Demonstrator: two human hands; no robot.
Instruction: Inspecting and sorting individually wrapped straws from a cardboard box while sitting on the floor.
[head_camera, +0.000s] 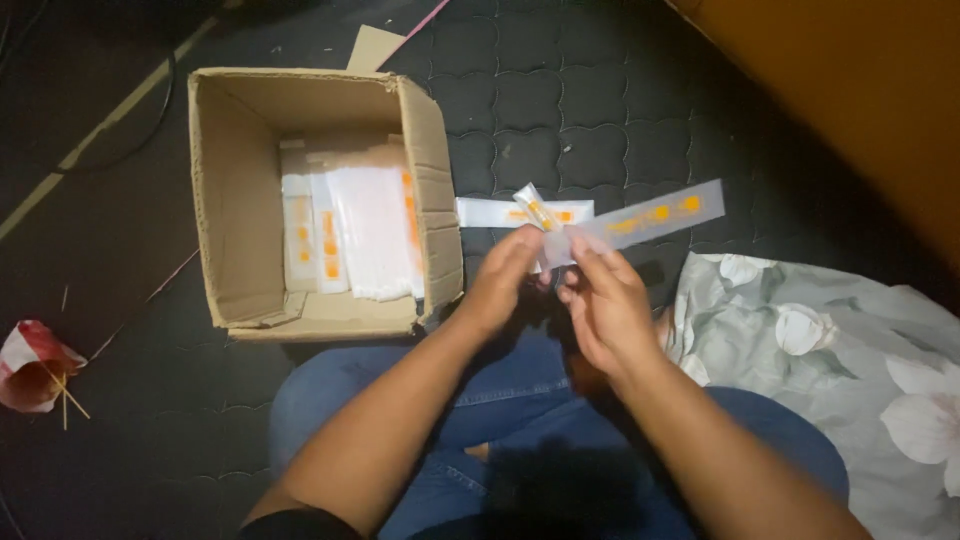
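Nearest the camera, 2 legs in blue jeans (520, 400) are seen, crossed on a dark quilted mat (590, 110). Both forearms are extended over the jeans toward the cardboard box (235, 200).

The left hand (503, 280) is closed in a narrow pinch on the near end of a long clear packet (520, 212) with orange markings. The right hand (605, 305) is likewise closed, fingertips pinched on a second clear packet (655, 215) that is angled up and away from the box. The 2 packets meet and overlap between the hands, just right of the box, level with its middle. Whether a third piece is folded at the overlap cannot be told.

Progress, judged from the present layout: the box is open and partly filled, with a row of similar white and orange packets (350, 235) stood side by side against its right and far walls; the floor of the box along its near wall is bare cardboard. Only the 2 packets in hand are outside the box. Work is therefore judged to be in mid-course, not finished.

Right of the box, beyond the right hand, a grey flowered cloth (850, 350) is spread. Left of the box, a red and white wrapper (30, 365) with thin sticks is lying. Behind the box, a loose scrap of cardboard (372, 48) is noted.
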